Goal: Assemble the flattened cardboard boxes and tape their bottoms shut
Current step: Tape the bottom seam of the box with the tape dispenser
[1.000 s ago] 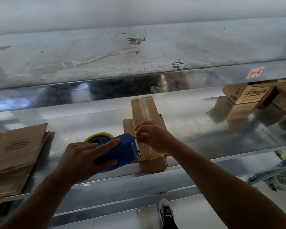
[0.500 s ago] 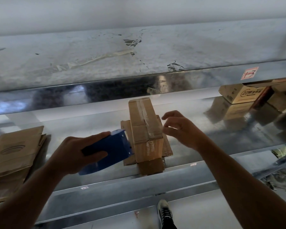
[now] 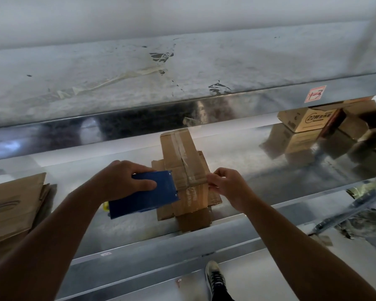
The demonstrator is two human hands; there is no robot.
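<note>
This looks like a warehouse packing area. Long shelves of shiny galvanised steel [image 3: 269, 170] carry a small white shelf tag with red handwriting [image 3: 314, 93], printed brown cardboard cartons [image 3: 308, 121], and a stack of flattened brown cardboard sheets [image 3: 11, 205]. Peeling strips of old yellowed tape [image 3: 117, 79] cling to the upper shelf.

Dim, cool light from the far side lays a pale glare band across the shiny metal worktop [image 3: 237, 161], which mirrors the cartons [image 3: 306, 122] at far right. The tape [image 3: 180, 144] on the cardboard box [image 3: 172, 155] glints. Near foreground lies shadowed; edges bow, detail soft.
</note>
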